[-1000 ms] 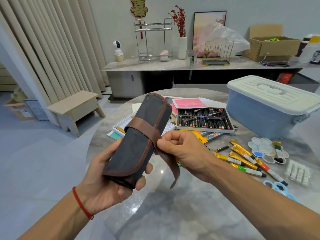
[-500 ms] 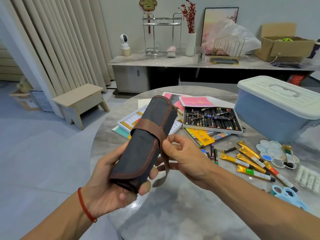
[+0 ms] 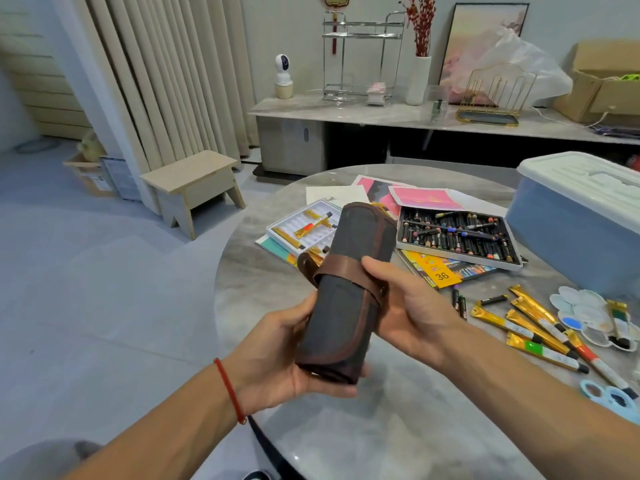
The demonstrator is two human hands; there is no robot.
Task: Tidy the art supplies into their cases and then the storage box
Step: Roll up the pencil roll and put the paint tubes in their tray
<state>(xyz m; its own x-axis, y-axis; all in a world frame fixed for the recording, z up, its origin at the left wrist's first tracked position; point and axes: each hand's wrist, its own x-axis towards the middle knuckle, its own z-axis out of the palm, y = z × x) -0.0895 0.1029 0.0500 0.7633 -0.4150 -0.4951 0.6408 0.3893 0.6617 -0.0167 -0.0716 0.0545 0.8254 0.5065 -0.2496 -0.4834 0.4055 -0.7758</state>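
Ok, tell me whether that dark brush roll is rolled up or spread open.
Rolled up. The brush roll is a tight bundle with its brown strap wrapped around it, held in both hands.

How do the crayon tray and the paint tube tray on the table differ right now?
The crayon tray is black inside and packed nearly full with dark sticks; the paint tube tray is white and mostly bare slots, holding just a few gold tubes. The crayon tray sits in plain view; the paint tube tray is partly hidden behind the held roll-up case. Both lie open on the table.
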